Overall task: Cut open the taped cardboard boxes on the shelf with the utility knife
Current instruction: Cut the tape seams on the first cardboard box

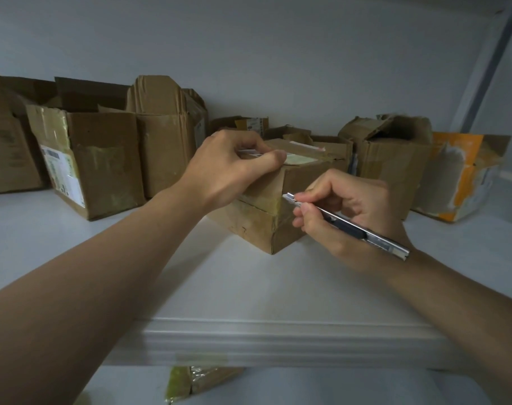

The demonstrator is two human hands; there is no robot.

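Bare forearms are crossing the moulded front edge of the white shelf (278, 287), one from each lower corner. Ahead of them, the left hand (228, 168) is bearing down on the cardboard box (257, 226), which is standing near the shelf's middle with one corner turned toward the camera. Its fingers are bending over the taped top and its thumb is lying along the near upper edge, so it is gripping the box there.

The right hand (351, 211) is holding the utility knife (348, 223) like a pen, thumb and forefinger pinching close to the metal nose while the other fingers are curling under the body. The knife's long axis is running from lower right to upper left. Its butt end is sticking out over the right wrist, and its nose is pointing left and slightly up, meeting the box's near vertical corner at the horizontal seam. The blade itself is too small to make out.

Behind, a labelled box (102, 162) is standing at the left and a torn orange-and-white box (465, 176) at the far right.
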